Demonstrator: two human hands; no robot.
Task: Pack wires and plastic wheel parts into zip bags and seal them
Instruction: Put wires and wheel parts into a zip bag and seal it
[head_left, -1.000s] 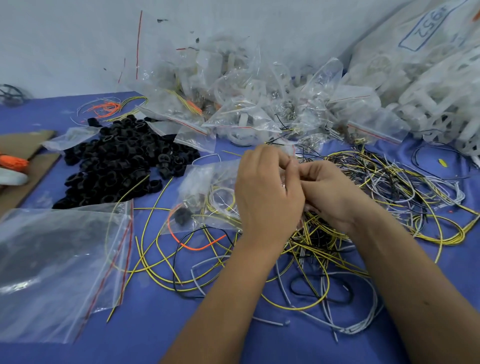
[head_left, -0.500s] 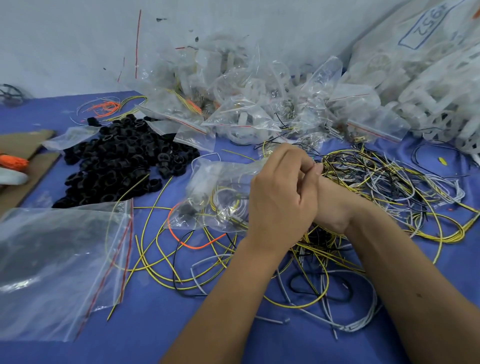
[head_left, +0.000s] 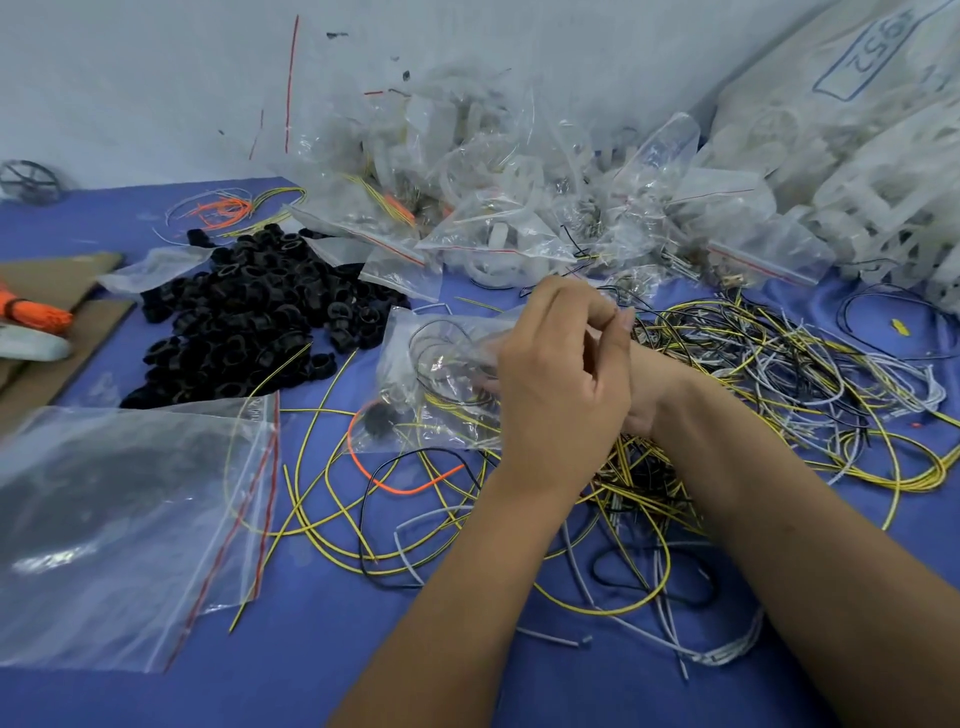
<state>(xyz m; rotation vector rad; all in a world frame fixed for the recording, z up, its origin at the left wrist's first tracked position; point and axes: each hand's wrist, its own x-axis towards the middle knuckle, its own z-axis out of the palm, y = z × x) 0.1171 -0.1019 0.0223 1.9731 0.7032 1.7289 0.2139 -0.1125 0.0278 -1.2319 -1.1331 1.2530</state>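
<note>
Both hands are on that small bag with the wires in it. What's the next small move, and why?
Probably run the pinch along the bag's top edge to close the zip. The left hand pinches the small bag at its top corner, with the right hand mostly hidden behind it. Coiled wires already sit inside; whether the zip is shut cannot be told.

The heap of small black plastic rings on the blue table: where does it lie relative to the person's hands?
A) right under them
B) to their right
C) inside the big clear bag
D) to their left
D: the heap of small black plastic rings lies left of the left hand.
</note>
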